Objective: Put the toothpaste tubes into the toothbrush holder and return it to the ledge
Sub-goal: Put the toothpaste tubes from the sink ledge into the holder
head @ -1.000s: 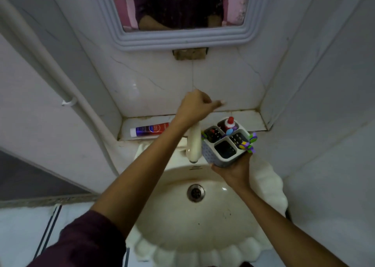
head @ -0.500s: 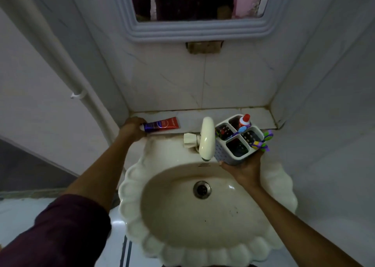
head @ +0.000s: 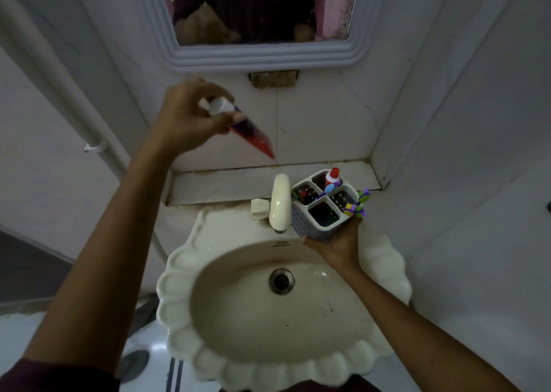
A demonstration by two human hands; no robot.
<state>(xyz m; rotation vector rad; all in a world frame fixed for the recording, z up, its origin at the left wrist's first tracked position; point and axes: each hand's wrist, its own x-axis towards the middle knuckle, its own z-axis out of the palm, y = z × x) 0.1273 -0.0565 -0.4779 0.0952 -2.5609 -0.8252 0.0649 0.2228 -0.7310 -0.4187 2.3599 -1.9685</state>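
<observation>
My left hand (head: 186, 120) is raised in front of the wall and grips a red and blue toothpaste tube (head: 253, 136) near its white cap, crimped end pointing down to the right. My right hand (head: 340, 244) holds the grey four-compartment toothbrush holder (head: 323, 209) from below, over the sink's right rim beside the tap. A small tube with a red cap (head: 332, 178) stands in the holder's far compartment. Colourful toothbrush handles stick out on its right side. The white ledge (head: 220, 183) runs along the wall behind the sink.
A cream tap (head: 280, 203) stands just left of the holder. The scalloped sink (head: 283, 311) lies below, with its drain (head: 281, 281) in the middle. A framed mirror (head: 262, 54) hangs above the ledge. A white pipe (head: 62, 93) runs down the left wall.
My left hand has lifted the red and blue tube off the ledge's left end and carried it up and to the right. The holder has stayed in my right hand.
</observation>
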